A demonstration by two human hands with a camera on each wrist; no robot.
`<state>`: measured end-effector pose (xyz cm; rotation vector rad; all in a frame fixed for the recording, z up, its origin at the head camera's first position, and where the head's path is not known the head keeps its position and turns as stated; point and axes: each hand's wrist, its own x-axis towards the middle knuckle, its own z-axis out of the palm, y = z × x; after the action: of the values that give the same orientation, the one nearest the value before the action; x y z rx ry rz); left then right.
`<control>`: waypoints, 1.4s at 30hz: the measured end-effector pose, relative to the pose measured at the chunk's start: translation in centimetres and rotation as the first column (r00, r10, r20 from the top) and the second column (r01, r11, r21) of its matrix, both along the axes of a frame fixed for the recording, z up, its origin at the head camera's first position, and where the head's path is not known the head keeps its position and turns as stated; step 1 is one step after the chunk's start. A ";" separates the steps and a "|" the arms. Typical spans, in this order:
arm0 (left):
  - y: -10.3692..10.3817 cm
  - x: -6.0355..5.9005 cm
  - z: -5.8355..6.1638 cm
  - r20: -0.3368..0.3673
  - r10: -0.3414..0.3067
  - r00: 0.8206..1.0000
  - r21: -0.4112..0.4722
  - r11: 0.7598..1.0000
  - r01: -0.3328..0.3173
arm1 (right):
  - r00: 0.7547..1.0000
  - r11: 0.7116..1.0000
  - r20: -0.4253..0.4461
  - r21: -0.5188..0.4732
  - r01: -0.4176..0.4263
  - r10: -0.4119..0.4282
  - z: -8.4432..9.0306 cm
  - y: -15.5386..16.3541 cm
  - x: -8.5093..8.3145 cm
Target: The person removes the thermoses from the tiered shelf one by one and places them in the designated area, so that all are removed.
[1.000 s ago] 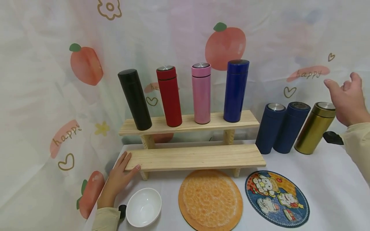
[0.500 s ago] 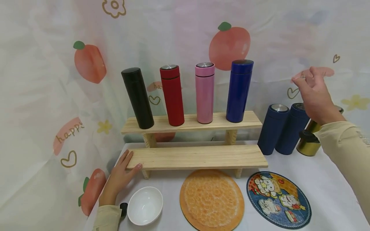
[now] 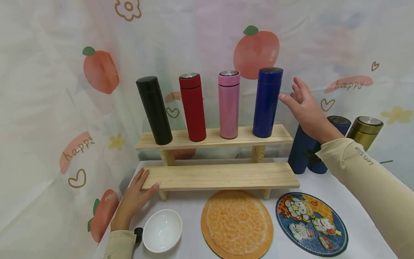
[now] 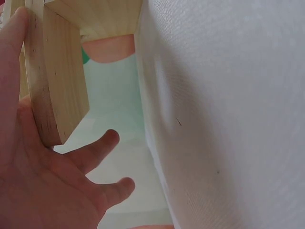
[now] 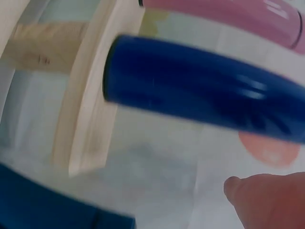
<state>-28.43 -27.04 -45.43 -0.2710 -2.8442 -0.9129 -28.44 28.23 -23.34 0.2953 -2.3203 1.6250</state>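
Blue flask [image 3: 266, 102] is standing upright at the right end of the upper wooden shelf [image 3: 213, 138], next to the pink flask [image 3: 228, 104]. We're reaching our right hand [image 3: 305, 109] toward it, fingers spread and relaxed, just beside the flask, not touching, gripping nothing. Our left hand [image 3: 134, 196] is resting flat against the left end of the lower shelf [image 3: 223, 176], fingers straight. White bowl [image 3: 162, 230] is sitting on the bench [image 3: 359, 212] near that hand.
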 end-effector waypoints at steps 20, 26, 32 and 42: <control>-0.1 -0.2 0.4 0.011 0.005 1.000 0.009 1.000 -0.005 | 0.996 0.990 0.032 -0.119 0.081 -0.078 -0.2 -4.3 -2.5; -0.2 -0.2 0.1 0.023 0.003 1.000 0.013 1.000 -0.003 | 0.993 0.991 0.055 -0.070 0.112 -0.108 -0.9 -3.8 -3.4; 0.2 -0.3 0.3 -0.012 -0.010 1.000 0.011 1.000 0.010 | 0.991 0.991 0.005 -0.002 0.137 -0.137 -1.0 -3.2 -2.7; 0.0 -0.2 -0.3 0.024 0.009 1.000 0.007 1.000 -0.010 | 0.984 0.978 -0.022 0.106 0.180 -0.179 -1.3 -3.2 -0.8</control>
<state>-28.63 -27.07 -45.69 -0.2473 -2.8607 -0.9306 -29.20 25.03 -24.60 0.1133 -2.3541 1.4122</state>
